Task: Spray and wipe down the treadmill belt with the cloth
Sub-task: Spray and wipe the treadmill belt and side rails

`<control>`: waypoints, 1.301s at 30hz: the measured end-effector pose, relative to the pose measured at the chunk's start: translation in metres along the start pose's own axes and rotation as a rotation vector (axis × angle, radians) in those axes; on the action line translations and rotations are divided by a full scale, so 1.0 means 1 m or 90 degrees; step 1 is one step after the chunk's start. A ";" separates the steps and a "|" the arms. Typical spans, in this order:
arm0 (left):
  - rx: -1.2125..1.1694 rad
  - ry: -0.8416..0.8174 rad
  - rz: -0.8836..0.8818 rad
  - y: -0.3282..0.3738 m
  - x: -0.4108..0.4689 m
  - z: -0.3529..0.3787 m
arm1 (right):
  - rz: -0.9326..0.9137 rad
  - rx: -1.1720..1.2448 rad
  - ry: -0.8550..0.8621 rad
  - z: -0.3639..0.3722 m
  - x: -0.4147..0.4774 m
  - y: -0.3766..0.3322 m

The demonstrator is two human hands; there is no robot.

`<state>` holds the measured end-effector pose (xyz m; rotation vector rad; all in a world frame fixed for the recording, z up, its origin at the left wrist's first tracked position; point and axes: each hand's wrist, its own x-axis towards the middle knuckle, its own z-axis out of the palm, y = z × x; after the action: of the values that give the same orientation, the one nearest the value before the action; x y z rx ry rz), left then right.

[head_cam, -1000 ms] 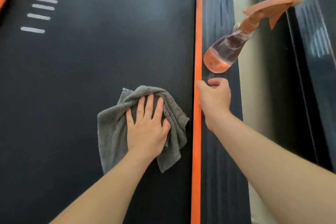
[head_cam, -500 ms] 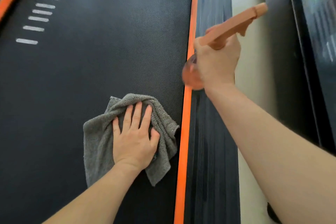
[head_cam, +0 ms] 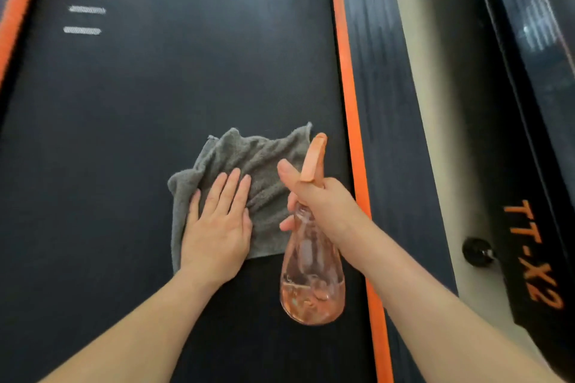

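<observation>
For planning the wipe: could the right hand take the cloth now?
Probably not: the right hand grips the spray bottle, so its fingers are occupied. The cloth lies close beside it on the belt, under the flat left hand.

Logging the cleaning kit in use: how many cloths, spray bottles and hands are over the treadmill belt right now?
Grey terry cloth: 1
Translucent orange plastic spray bottle: 1
Hands: 2 (left hand flat on the cloth, right hand gripping the bottle)
Total: 4
</observation>
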<state>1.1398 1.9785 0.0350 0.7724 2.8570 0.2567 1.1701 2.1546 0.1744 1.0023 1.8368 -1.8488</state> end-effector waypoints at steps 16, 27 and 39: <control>0.032 0.028 -0.042 -0.098 -0.122 -0.007 | -0.038 0.118 0.185 0.085 -0.063 0.099; 0.016 0.017 -0.045 -0.094 -0.123 -0.013 | -0.058 0.373 0.378 0.077 -0.126 0.165; 0.043 0.010 0.100 -0.094 -0.083 -0.009 | -0.209 0.491 0.203 0.110 -0.115 0.183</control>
<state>1.1635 1.8546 0.0336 1.0140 2.8353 0.1876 1.3487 2.0036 0.1117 1.3562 1.5072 -2.8530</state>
